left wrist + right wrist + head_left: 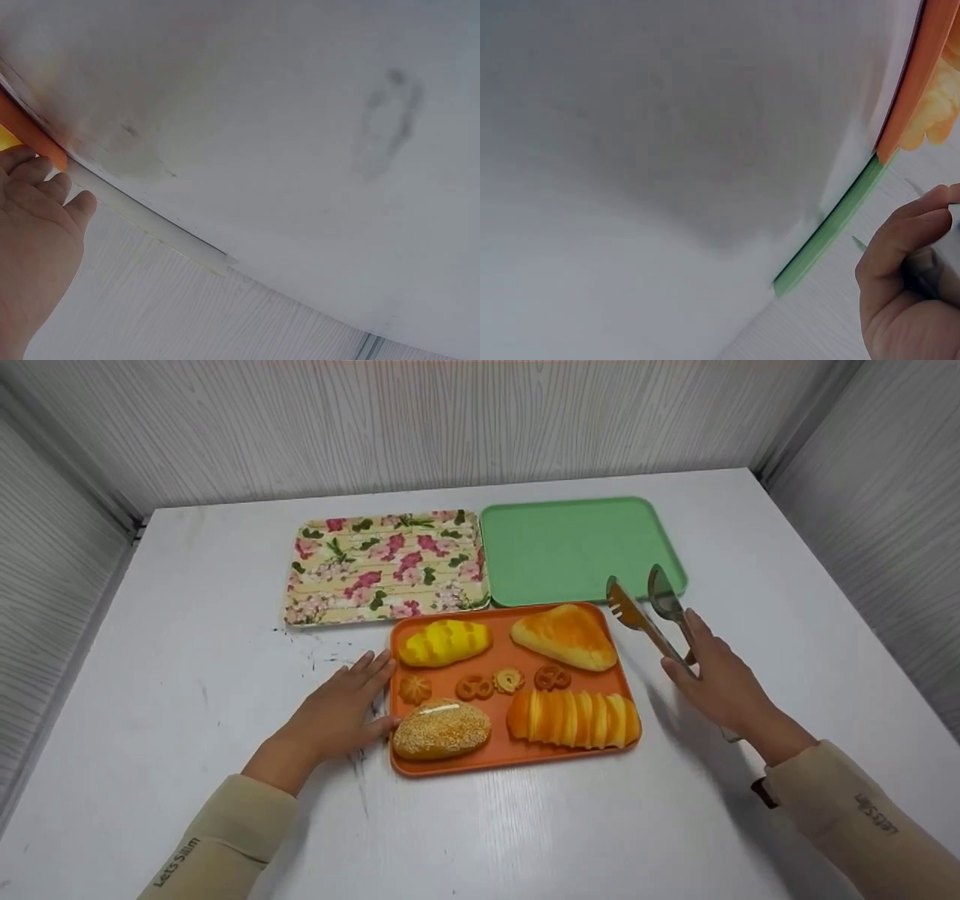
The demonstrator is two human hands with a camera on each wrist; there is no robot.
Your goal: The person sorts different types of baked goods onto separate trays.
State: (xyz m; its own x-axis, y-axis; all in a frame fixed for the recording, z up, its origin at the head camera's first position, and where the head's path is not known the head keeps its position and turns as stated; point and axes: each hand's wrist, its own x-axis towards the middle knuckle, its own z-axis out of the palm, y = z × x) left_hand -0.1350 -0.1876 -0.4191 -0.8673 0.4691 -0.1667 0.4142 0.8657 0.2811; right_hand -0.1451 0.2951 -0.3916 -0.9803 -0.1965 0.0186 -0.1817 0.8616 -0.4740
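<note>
My left hand (337, 709) rests its straight fingers at the left edge of an orange tray (499, 765). In my right hand (720, 682) I grip metal serving tongs (656, 637), their two heads spread apart past the tray's right side. On the orange tray lie a yellow bread (446, 643), a triangular bread (566, 637), a sesame bun (442, 730) and a ridged roll (574, 720). Between them sit small cookies, among them a pretzel cookie (552, 676), a round cookie (508, 680) and a swirled cookie (415, 688). The right wrist view shows curled fingers (900, 240) round the tongs' handle.
Behind the orange tray, a floral tray (390, 566) lies at the left and a green tray (577, 551) at the right, side by side. All three lie on a white table (187, 607). Wood-grain panels (412, 427) stand round the back and sides.
</note>
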